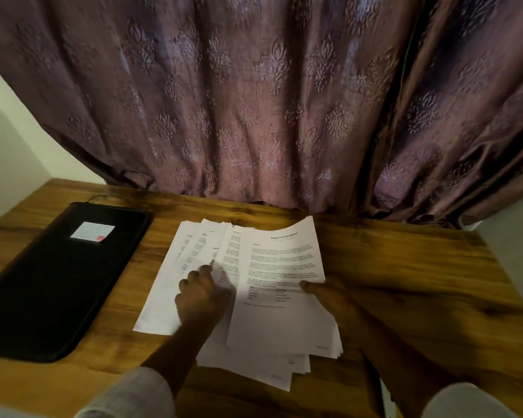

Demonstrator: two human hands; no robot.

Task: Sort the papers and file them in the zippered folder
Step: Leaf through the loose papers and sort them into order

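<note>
The papers [266, 354] lie in a loose fan at the centre of the frame, flat on the wooden desk [420, 282]. Their upper ends spread toward the left and their lower corners are stepped toward the bottom of the frame. All are white sheets with blocks of small printed text, too blurred to read.

The top sheet [281, 260] sits at the right side of the fan. It has a bold heading near its upper right corner and a small table in its lower half, and its upper edge curls up a little off the pile.

The left hand [198, 297] is on the middle of the fan, just left of the top sheet, with bent fingers and the fingertips [207, 269] at a sheet's edge. Whether its grip pinches that sheet or only presses on it cannot be told.

The right hand [332, 300] is at the top sheet's right edge. Its grip is closed on that sheet: the thumb [310, 285] lies on the paper and the other fingers are hidden beneath.

The zippered folder [58, 282], black and closed, lies flat at the left of the frame, near the papers but not touching them. A white label [92, 232] with a pink mark is on its upper part.

Pale sleeves [133, 396] show at the bottom edge. A purple-brown patterned curtain [254, 101] hangs behind the desk and fills the upper frame, with pale wall [9, 146] at the left.
</note>
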